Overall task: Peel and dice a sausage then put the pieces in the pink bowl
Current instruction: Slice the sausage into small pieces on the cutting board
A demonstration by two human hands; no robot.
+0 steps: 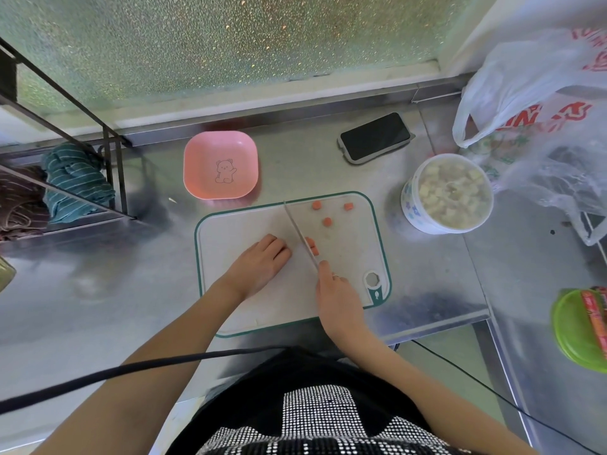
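Note:
A white cutting board [348, 257] with a green rim lies on the steel counter. My right hand [338, 297] grips a knife [300, 236] whose blade runs across the board's middle. Orange sausage pieces [312, 246] lie right beside the blade, and three loose pieces [327, 221] are scattered toward the board's far edge. My left hand [259, 264] rests knuckles-up just left of the blade; any sausage under its fingers is hidden. The pink bowl [220, 164] with a bear drawing stands empty beyond the board's far left corner.
A black phone [376, 136] lies at the back. A white tub of pale cubes [448, 193] stands right of the board, plastic bags [538, 119] behind it. A green lidded container [579, 326] sits far right. A rack with cloths [75, 178] is on the left.

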